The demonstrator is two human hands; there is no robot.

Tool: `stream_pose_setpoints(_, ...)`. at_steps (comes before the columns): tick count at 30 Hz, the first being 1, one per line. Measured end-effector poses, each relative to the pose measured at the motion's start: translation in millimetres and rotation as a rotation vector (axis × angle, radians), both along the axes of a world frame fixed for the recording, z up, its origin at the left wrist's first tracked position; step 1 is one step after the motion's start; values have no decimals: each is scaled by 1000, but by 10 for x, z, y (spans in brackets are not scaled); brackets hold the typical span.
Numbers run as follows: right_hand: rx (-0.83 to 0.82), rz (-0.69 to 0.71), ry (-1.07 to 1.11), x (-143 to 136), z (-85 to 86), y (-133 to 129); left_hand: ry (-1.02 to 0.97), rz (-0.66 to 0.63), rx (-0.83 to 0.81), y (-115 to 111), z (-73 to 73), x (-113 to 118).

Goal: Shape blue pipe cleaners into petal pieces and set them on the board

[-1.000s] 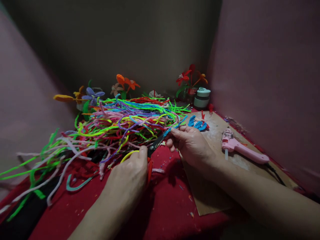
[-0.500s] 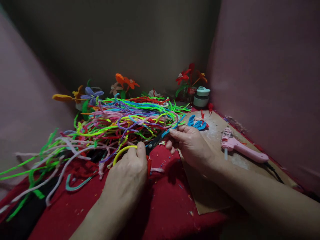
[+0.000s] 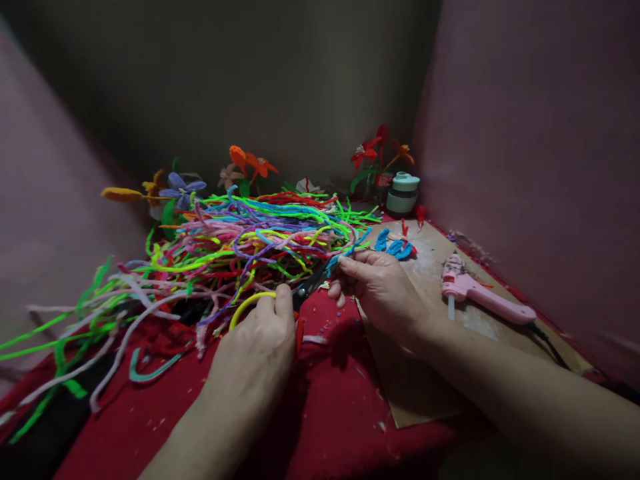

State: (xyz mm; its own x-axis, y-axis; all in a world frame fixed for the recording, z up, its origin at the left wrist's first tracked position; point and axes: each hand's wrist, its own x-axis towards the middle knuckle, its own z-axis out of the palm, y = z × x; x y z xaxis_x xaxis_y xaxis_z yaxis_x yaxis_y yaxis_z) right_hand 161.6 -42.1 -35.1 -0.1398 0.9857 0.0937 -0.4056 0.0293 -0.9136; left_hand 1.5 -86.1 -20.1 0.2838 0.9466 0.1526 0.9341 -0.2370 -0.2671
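My left hand point(image 3: 257, 343) is wrapped round the handles of a pair of scissors point(image 3: 303, 291), one loop yellow, the other red. Their dark blades point up and right, toward the other hand. Between thumb and fingers, my right hand point(image 3: 383, 283) pinches a blue pipe cleaner point(image 3: 334, 264), whose near end lies at the scissor blades. Whether the blades are closed on it I cannot tell. Just beyond that hand lie curled blue pipe-cleaner pieces point(image 3: 399, 249). Behind both hands spreads a large heap of many-coloured pipe cleaners point(image 3: 265, 233).
A pink glue gun point(image 3: 480, 297) lies on a brown board point(image 3: 415, 393) at the right, its cord trailing off. Pipe-cleaner flowers point(image 3: 183, 190) and a lidded jar point(image 3: 403, 193) stand along the back. Small scraps dot the red cloth point(image 3: 330, 427).
The scissors have shifted slightly, their blades now nearer the blue pipe cleaner's end. My right hand stays almost in place, still pinching it.
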Motion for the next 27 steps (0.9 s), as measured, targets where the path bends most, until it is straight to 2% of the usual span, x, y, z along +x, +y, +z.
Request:
stream_pose_setpoints(6,25,50,22,2,-21,-1,3,30,-16,17,-15,-6)
stream_pose_setpoints(16,30,86,31,-6,-12,5,55,-13,77,-26,-8,-42)
stream_pose_setpoints(27,46,85,16,-8,-43,10,42,10,34,-6,-8,-19)
